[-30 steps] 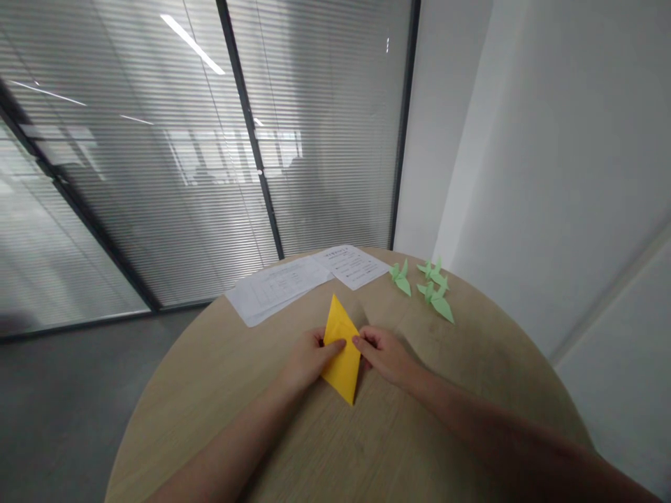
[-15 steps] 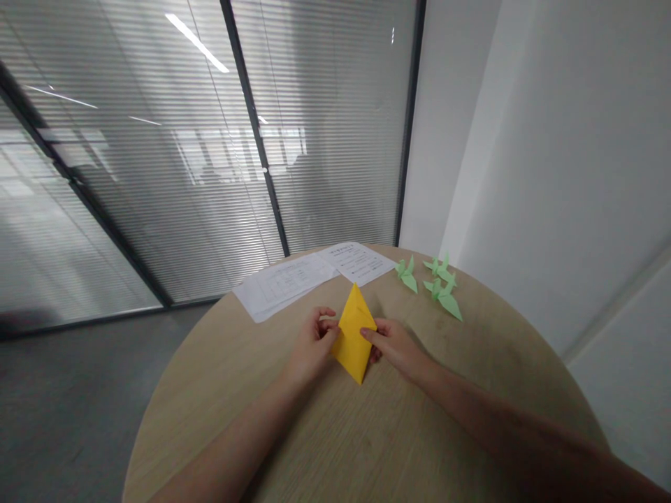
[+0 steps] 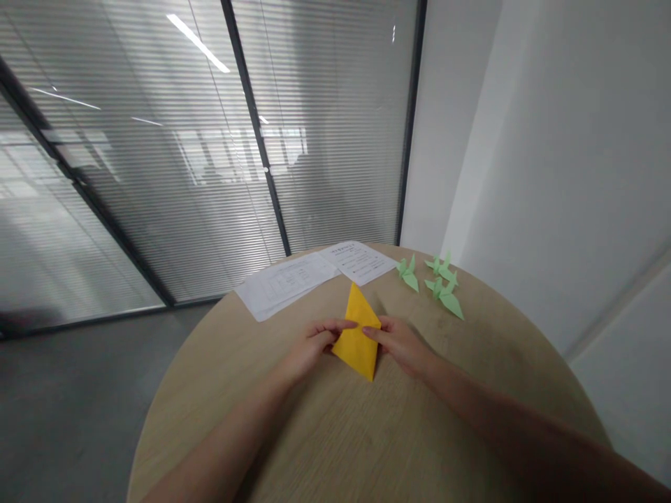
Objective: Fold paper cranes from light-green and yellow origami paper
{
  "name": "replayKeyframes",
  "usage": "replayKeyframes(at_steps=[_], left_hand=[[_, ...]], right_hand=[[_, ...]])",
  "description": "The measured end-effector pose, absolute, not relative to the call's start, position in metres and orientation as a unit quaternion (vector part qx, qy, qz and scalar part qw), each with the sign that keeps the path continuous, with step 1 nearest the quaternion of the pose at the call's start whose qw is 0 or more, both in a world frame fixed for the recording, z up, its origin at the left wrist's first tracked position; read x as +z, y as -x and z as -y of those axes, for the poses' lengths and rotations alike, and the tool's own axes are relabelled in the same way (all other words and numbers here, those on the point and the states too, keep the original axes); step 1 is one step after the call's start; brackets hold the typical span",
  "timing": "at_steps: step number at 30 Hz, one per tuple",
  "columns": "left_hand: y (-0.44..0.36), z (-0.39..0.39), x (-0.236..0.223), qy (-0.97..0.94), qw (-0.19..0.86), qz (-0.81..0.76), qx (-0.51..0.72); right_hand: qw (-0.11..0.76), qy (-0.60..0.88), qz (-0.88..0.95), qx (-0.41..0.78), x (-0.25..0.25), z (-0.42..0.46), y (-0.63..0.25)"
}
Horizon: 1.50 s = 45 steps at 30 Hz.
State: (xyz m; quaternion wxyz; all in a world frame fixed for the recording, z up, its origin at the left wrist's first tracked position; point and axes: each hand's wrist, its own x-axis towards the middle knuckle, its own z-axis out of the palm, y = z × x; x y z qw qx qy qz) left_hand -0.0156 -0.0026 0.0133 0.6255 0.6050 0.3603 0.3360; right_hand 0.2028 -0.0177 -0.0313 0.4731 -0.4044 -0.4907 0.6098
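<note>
While right grip pinches folded yellow paper short of far edge of table, left grip touches it, index extended, closure unclear.

My right hand pinches folded yellow paper at its right edge, thumb on the near face. My left hand is at the left edge, index finger across the face. Farther out on the wood table: printed sheets, 3 green paper cranes right of them. Blinds beyond.
</note>
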Motion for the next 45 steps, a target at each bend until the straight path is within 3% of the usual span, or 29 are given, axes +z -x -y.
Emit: replayKeyframes(at_steps=[13,24,45], left_hand=[[0.027,-0.004,0.013,-0.650,0.637,-0.304,0.282],[0.009,0.001,0.007,-0.705,0.503,-0.341,0.364],[-0.004,0.011,0.003,-0.659,0.485,-0.370,0.439]], right_hand=[[0.482,0.389,0.443,0.649,-0.034,0.013,-0.204],[0.464,0.400,0.481,0.627,-0.028,0.021,-0.201],[0.473,0.399,0.481,0.621,-0.026,0.025,-0.196]])
